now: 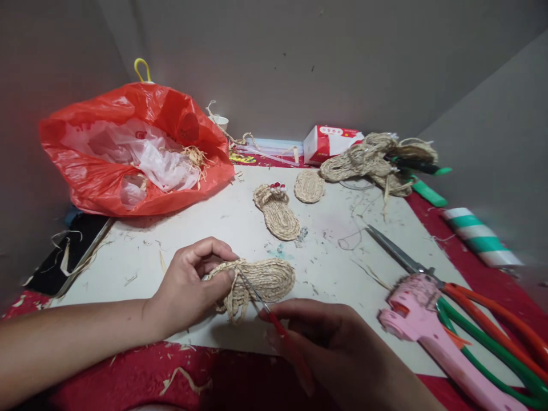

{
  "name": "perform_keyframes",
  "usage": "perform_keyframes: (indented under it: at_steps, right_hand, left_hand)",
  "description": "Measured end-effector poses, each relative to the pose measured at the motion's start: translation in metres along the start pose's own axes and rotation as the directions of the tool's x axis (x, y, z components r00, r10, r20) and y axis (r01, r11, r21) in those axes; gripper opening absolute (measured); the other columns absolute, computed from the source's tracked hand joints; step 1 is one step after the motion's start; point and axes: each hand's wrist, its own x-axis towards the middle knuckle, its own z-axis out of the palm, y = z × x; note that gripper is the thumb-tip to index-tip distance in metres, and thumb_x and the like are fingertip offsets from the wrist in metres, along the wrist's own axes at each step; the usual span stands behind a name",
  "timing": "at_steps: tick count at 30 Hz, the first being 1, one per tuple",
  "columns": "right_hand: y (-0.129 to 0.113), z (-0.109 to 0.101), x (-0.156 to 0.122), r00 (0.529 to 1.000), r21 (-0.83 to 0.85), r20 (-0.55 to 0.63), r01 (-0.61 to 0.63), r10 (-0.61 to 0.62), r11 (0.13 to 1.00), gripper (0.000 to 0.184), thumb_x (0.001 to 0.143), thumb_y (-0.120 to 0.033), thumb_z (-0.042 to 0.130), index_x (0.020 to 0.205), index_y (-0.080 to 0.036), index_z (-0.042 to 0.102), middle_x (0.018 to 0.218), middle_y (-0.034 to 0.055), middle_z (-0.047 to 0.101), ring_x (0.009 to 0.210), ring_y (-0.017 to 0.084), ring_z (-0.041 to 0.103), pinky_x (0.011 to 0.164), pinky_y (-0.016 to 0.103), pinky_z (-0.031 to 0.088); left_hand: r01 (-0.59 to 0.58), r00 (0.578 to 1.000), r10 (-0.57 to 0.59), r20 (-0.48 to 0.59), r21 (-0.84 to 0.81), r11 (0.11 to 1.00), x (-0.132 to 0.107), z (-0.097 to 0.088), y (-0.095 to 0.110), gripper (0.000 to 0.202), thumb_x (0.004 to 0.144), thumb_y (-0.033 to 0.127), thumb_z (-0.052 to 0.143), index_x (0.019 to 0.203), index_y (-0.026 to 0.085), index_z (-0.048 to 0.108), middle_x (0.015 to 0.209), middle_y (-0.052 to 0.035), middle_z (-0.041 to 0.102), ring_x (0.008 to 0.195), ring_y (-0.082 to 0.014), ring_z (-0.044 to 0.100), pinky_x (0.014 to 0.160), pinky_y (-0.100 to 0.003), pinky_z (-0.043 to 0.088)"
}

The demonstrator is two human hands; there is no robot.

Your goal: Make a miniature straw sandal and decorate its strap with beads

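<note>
My left hand (192, 285) pinches the left end of a small braided straw sandal (268, 278), its oval sole reaching out to the right. A loose loop of braid (237, 302) hangs from the sandal beside my thumb. In my right hand (325, 337) is a red-handled awl (280, 331), its thin metal shaft slanting up to the left. The tip meets the braid close to my left thumb and forefinger; whether it passes through I cannot tell. Beyond them lies another straw sandal (278, 214) with red and white beads, next to an oval straw sole (309, 187).
On the right lie scissors (398, 251) with orange and green handles, a pink glue gun (432, 325) and a green-and-white striped roll (482, 237). Braided straw pieces (368, 157) are heaped behind. A red plastic bag (141, 148) and a dark phone (71, 257) occupy the left.
</note>
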Motion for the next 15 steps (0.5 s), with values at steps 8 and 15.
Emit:
perform_keyframes:
  at_steps: [8, 15]
  right_hand:
    - [0.016, 0.0, -0.002, 0.906, -0.621, -0.029, 0.315, -0.422, 0.718, 0.019, 0.082, -0.02, 0.048, 0.078, -0.02, 0.066, 0.054, -0.0025, 0.066, 0.046, 0.012, 0.058, 0.044, 0.021, 0.035]
    - [0.042, -0.001, 0.003, 0.629, -0.949, 0.235, 0.313, -0.741, -0.035, 0.035, 0.081, -0.006, 0.053, 0.115, -0.008, 0.058, 0.068, 0.003, 0.074, 0.048, 0.017, 0.067, 0.043, 0.025, 0.04]
  left_hand:
    - [-0.078, 0.997, 0.08, -0.014, 0.13, 0.989, 0.0, -0.001, 0.005, 0.009, 0.07, 0.015, 0.061, 0.079, 0.016, 0.06, 0.073, 0.0004, 0.055, 0.063, -0.0103, 0.049, 0.054, -0.022, 0.038]
    - [-0.014, 0.997, 0.026, -0.075, 0.158, 0.987, 0.0, 0.0, 0.004, 0.008, 0.068, 0.016, 0.06, 0.077, 0.017, 0.06, 0.076, 0.0, 0.056, 0.054, -0.0069, 0.043, 0.047, -0.02, 0.033]
